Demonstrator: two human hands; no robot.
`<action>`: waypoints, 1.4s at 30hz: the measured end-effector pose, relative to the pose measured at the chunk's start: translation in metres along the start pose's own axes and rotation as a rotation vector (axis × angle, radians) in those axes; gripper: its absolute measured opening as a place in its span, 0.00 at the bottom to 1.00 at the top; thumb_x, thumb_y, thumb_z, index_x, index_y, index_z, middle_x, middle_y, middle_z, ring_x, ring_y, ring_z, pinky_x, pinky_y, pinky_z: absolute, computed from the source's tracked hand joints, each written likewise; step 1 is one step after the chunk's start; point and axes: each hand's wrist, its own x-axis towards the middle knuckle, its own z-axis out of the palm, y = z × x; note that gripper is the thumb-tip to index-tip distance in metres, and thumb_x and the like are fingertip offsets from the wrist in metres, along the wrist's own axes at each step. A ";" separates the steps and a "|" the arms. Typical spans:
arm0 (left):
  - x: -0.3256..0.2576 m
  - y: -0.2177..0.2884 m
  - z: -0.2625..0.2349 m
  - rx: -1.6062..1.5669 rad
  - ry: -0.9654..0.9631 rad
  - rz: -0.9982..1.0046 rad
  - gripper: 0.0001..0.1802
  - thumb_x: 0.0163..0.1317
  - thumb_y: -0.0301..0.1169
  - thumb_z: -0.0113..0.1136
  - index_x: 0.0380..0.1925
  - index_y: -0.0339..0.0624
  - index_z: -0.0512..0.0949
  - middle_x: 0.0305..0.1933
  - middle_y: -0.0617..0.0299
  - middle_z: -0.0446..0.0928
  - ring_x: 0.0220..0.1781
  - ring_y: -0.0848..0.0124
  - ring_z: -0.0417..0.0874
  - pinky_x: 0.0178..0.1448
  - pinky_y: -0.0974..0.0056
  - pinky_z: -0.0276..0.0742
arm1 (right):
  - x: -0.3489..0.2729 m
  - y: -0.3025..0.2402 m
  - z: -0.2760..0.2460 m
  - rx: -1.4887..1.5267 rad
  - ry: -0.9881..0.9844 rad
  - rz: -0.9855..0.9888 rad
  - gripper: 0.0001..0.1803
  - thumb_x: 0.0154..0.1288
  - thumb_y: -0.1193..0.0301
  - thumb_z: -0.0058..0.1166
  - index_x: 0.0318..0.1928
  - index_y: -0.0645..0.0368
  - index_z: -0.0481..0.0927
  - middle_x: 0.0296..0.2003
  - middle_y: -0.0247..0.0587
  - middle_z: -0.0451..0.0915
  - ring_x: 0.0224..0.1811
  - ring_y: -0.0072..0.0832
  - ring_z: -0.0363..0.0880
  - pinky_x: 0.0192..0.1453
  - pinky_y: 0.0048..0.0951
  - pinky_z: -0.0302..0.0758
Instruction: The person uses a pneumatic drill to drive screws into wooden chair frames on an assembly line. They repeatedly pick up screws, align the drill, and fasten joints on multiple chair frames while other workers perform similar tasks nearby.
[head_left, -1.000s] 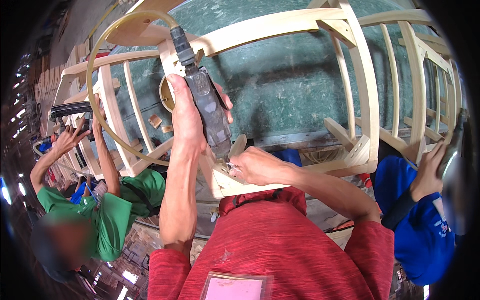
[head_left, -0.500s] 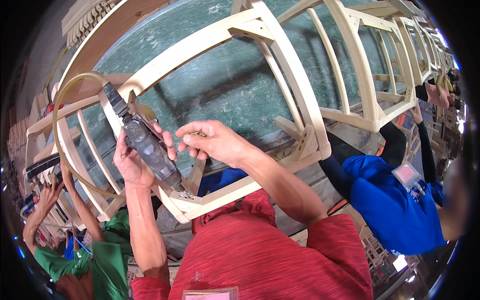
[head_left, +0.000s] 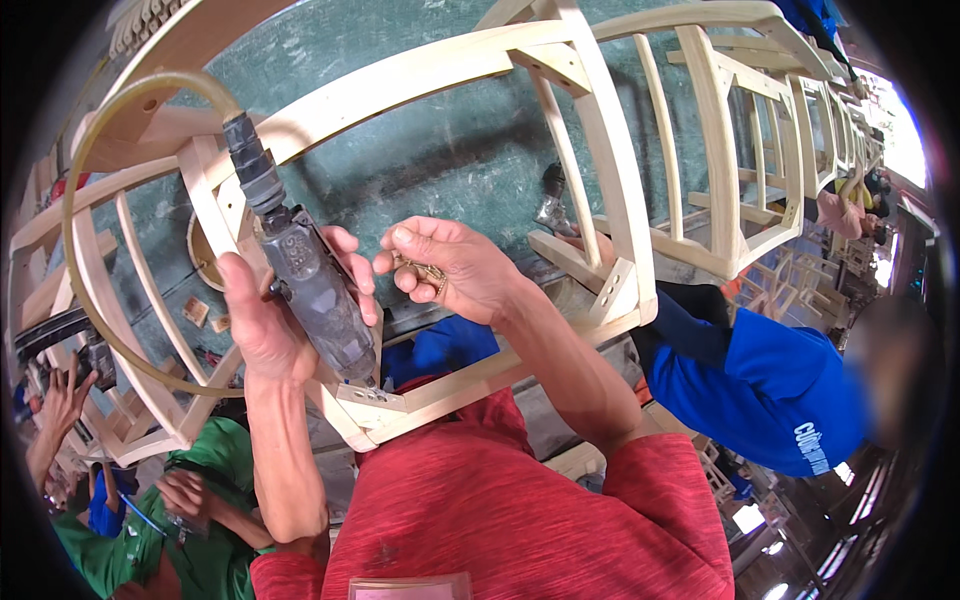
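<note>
My left hand (head_left: 272,338) is wrapped around a dark pneumatic screwdriver (head_left: 312,285), its thumb raised along one side and fingertips curled over the other. The tool slants down, its nose at a drilled wooden corner block (head_left: 370,396) on the near left corner of a pale wooden frame (head_left: 480,384). Whether the bit touches a screw there I cannot tell. Just right of the tool, my right hand (head_left: 462,268) is closed on several brass-coloured screws (head_left: 430,276), held between thumb and curled fingers over the frame's opening.
A yellowish air hose (head_left: 72,215) loops left from the tool. The frame stands on a worn green table (head_left: 420,150). More wooden frames (head_left: 715,150) line up to the right. A person in green (head_left: 215,470) works at left; another in blue (head_left: 775,385) is close by at right.
My right hand's fingers have curled in, and more screws show in it. The screwdriver stays at the corner block in my left hand. The view has shifted slightly.
</note>
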 end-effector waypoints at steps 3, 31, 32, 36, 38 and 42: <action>-0.001 -0.001 -0.004 -0.047 0.066 -0.042 0.49 0.63 0.73 0.40 0.50 0.30 0.73 0.37 0.47 0.79 0.32 0.61 0.83 0.38 0.61 0.81 | 0.003 0.002 -0.003 -0.013 0.042 0.021 0.12 0.77 0.62 0.49 0.43 0.57 0.77 0.36 0.36 0.80 0.28 0.17 0.73 0.28 0.18 0.67; 0.001 -0.028 0.000 0.347 0.411 -0.138 0.10 0.56 0.27 0.65 0.36 0.33 0.78 0.29 0.56 0.80 0.24 0.70 0.81 0.30 0.66 0.78 | -0.011 -0.040 -0.010 0.265 -0.092 -0.315 0.15 0.76 0.63 0.51 0.51 0.63 0.76 0.35 0.31 0.72 0.29 0.14 0.64 0.29 0.14 0.65; 0.001 -0.028 0.002 0.358 0.416 -0.140 0.10 0.56 0.27 0.64 0.36 0.33 0.78 0.29 0.55 0.80 0.23 0.69 0.81 0.28 0.66 0.78 | -0.013 -0.040 -0.008 0.219 -0.081 -0.341 0.16 0.75 0.64 0.53 0.52 0.64 0.75 0.36 0.32 0.73 0.31 0.14 0.65 0.29 0.14 0.66; -0.005 -0.025 0.013 0.387 0.408 -0.084 0.10 0.57 0.28 0.64 0.35 0.34 0.77 0.28 0.55 0.80 0.22 0.69 0.81 0.28 0.66 0.79 | -0.026 -0.027 -0.006 0.168 -0.080 -0.387 0.15 0.72 0.64 0.57 0.50 0.64 0.78 0.37 0.32 0.77 0.31 0.16 0.69 0.31 0.15 0.69; -0.008 -0.022 0.015 0.395 0.394 -0.038 0.10 0.57 0.29 0.64 0.36 0.34 0.77 0.29 0.55 0.80 0.22 0.69 0.82 0.28 0.67 0.79 | -0.037 -0.007 -0.001 0.177 -0.024 -0.391 0.16 0.71 0.60 0.58 0.47 0.61 0.79 0.35 0.30 0.76 0.30 0.15 0.69 0.30 0.15 0.69; -0.036 -0.008 0.032 0.315 0.055 0.461 0.14 0.60 0.31 0.58 0.45 0.36 0.74 0.40 0.50 0.78 0.38 0.59 0.81 0.45 0.55 0.79 | -0.060 0.038 0.002 0.241 0.222 -0.453 0.18 0.68 0.53 0.61 0.40 0.55 0.79 0.30 0.26 0.74 0.28 0.13 0.69 0.27 0.15 0.67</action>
